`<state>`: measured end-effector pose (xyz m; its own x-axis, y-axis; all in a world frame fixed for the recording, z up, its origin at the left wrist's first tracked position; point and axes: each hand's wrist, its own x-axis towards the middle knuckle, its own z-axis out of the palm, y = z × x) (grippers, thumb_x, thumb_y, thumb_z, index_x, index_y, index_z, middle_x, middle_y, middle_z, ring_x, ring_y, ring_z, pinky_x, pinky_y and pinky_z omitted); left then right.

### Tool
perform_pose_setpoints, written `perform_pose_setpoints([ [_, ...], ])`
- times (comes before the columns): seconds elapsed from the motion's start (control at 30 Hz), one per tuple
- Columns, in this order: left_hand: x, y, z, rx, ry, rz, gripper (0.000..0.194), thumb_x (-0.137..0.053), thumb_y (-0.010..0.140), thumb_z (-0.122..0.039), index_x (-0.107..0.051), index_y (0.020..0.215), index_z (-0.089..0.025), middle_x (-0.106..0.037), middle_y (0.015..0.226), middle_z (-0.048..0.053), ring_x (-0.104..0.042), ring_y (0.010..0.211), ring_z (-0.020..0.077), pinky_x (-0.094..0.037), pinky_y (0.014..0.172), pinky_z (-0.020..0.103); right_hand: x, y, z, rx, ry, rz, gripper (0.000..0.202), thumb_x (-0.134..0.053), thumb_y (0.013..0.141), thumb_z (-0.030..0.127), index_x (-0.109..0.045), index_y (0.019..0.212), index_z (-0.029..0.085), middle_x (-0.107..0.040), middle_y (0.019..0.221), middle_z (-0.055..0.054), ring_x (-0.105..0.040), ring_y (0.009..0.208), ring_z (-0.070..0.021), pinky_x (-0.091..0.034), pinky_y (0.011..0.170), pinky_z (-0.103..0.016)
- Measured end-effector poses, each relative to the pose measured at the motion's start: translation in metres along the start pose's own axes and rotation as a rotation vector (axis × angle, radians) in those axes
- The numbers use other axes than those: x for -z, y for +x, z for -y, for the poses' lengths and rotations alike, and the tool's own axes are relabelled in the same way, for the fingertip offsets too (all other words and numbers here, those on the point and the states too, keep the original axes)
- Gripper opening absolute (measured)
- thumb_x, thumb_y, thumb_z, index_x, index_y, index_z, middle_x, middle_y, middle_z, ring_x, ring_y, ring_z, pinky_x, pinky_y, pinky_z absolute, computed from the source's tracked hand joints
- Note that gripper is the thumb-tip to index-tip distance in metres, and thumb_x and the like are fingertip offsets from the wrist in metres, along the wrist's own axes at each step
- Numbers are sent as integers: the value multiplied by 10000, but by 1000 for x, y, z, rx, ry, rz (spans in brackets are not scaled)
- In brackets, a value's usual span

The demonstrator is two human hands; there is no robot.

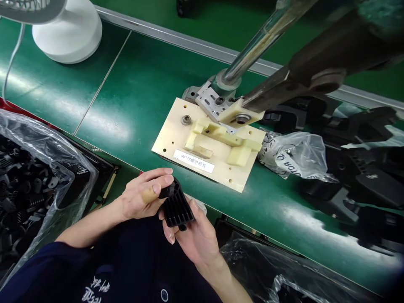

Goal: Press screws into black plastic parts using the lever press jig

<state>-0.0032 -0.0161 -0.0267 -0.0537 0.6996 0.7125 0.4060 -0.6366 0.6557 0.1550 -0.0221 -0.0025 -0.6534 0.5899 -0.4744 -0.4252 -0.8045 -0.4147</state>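
Note:
Close to my body, just off the table's front edge, I hold a black ribbed plastic part (pixel 177 209) in both hands. My left hand (pixel 147 193) pinches its upper end, where a small black piece shows under the fingertips; I cannot tell whether that piece is separate. A tan bandage is wrapped round my left thumb. My right hand (pixel 197 231) grips the part's lower right side, fingers partly hidden behind it. Beyond my hands lies a cream fixture plate (pixel 217 168) with raised blocks, a bolt and a white printed label. Nothing sits in the fixture.
A metal press post (pixel 252 46) and dark lever arm (pixel 274 90) rise over the fixture. To its right are a clear bag (pixel 296 153) and several black parts (pixel 375 181). A plastic-lined bin (pixel 78 168) of black pieces stands left; a white lamp base (pixel 67 35) is behind.

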Motion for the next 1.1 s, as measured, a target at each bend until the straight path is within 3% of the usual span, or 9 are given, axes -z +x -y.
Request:
perform_pose_setpoints([
  [0.13, 10, 1, 7, -117, 14, 91, 510, -818, 558, 5, -672, 936, -303, -740, 1070, -4, -710, 999, 237, -642, 824, 371, 2, -1, 1, -11, 42, -45, 421, -544, 876, 592, -573, 905, 173, -591, 690, -14, -511, 457, -103, -355, 399, -213],
  [0.3, 13, 9, 1, 171, -148, 248, 459, -824, 590, -55, -696, 926, -340, -764, 950, -11, -722, 953, 265, -643, 804, 448, 4, -1, -2, 6, 58, -78, 425, -608, 833, 601, -535, 825, 182, -539, 608, 21, -492, 429, -99, -339, 391, -207],
  [0.5, 6, 6, -3, 125, -227, 231, 698, -662, 735, -63, -479, 1378, -265, -705, 1162, 110, -633, 1155, 300, -566, 944, 522, 4, -4, 0, 21, 48, -117, 440, -590, 842, 612, -544, 873, 176, -518, 593, 29, -467, 411, -91, -334, 384, -207],
  [0.6, 5, 3, -5, 271, -300, 153, 735, -639, 782, -74, -378, 1448, -246, -627, 1295, 138, -594, 1210, 294, -524, 1005, 494, 6, -4, 3, 55, -13, -57, 473, -557, 852, 629, -573, 917, 160, -581, 666, -10, -446, 415, -77, -328, 374, -206],
  [0.7, 7, 6, -8, 497, -436, 228, 708, -659, 823, -137, -357, 1453, -257, -619, 1297, 145, -614, 1180, 282, -545, 978, 444, 11, -5, 7, 97, -90, -43, 482, -581, 837, 617, -598, 996, 162, -601, 702, -18, -455, 439, -83, -347, 374, -208],
  [0.8, 8, 10, -7, 531, -486, 289, 709, -674, 826, -139, -358, 1449, -256, -652, 1236, 122, -638, 1136, 242, -562, 956, 378, 18, -8, 14, 157, -197, -99, 428, -642, 814, 550, -616, 1042, 190, -608, 744, -13, -489, 506, -97, -391, 408, -210],
  [0.9, 6, 10, -1, 435, -421, 309, 718, -665, 820, -91, -359, 1453, -237, -641, 1231, 115, -628, 1136, 212, -538, 995, 340, 25, -12, 20, 328, -377, -164, 341, -651, 836, 462, -630, 1095, 241, -628, 833, -7, -548, 609, -110, -476, 506, -222],
  [1.0, 0, 12, 6, 338, -305, 318, 675, -654, 817, -73, -406, 1428, -217, -637, 1192, 114, -613, 1138, 216, -534, 998, 343, 31, -16, 26, 612, -708, -247, 408, -663, 844, 393, -585, 1225, 269, -634, 1131, -53, -628, 944, -185, -565, 760, -306],
  [1.1, -11, 22, 11, 196, -201, 277, 624, -625, 829, -71, -428, 1407, -198, -653, 1135, 121, -627, 1094, 228, -567, 932, 368, 35, -17, 36, 909, -1114, -324, 567, -712, 807, 279, -507, 1335, 265, -569, 1289, -89, -548, 1189, -242, -508, 988, -425],
])
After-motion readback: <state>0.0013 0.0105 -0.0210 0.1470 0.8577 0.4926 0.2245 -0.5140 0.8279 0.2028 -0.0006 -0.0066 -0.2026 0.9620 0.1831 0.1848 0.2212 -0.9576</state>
